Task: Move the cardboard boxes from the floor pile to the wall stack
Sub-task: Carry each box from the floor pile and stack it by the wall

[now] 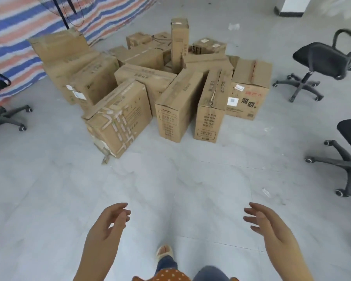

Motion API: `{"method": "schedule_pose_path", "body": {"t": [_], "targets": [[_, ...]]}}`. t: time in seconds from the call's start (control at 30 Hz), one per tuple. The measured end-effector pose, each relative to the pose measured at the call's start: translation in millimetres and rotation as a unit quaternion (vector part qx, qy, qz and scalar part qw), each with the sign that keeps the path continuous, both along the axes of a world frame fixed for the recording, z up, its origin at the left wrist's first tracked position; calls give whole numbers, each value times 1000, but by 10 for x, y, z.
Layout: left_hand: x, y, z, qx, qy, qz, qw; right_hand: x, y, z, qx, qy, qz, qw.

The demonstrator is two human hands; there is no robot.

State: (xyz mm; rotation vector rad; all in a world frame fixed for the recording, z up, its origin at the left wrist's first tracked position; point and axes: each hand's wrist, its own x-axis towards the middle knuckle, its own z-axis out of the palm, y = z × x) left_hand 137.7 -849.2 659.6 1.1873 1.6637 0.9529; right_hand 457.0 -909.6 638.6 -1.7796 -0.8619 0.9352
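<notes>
Nearest the camera: left hand [109,224] and right hand [265,222], both raised over bare floor [49,199], palms turned toward each other, fingers [122,214] loosely spread and released, holding nothing; well apart from the boxes. Below them, one foot in a light slipper [164,252], blue trouser legs and an orange dotted garment at the bottom edge. Task item: pile of cardboard boxes [150,78], brown, resting on the grey tiled floor ahead of the hands, packed against one another at mixed angles. Front row, left to right: a tilted taped box [118,118] with a torn lower corner; two narrow boxes [178,106] standing side by side, printed text on their near faces; a box with white labels and red marks [249,92]. Behind: a tall slim box [179,43] standing upright among lower ones; a large box [61,47] on top at the left rear. Surroundings: striped blue, red and white tarpaulin [18,27] behind the pile at left; black swivel chairs, two at right [322,59], one partly visible at left [6,118]; small paper scraps on the floor.
</notes>
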Motion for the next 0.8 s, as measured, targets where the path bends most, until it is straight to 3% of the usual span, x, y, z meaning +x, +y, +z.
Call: {"method": "schedule_pose_path", "body": {"t": [0.3,0.63,0.8], "targets": [[799,2063,26,-10,15,-72,997,545,1552,-112,-11,19,-81,996],[2257,3757,-28,-15,9,-61,998,2087,3451,38,-35,-25,-35,998],[2613,4447,-95,-30,19,-67,997,2430,4171,-11,-64,-25,-16,998]]}}
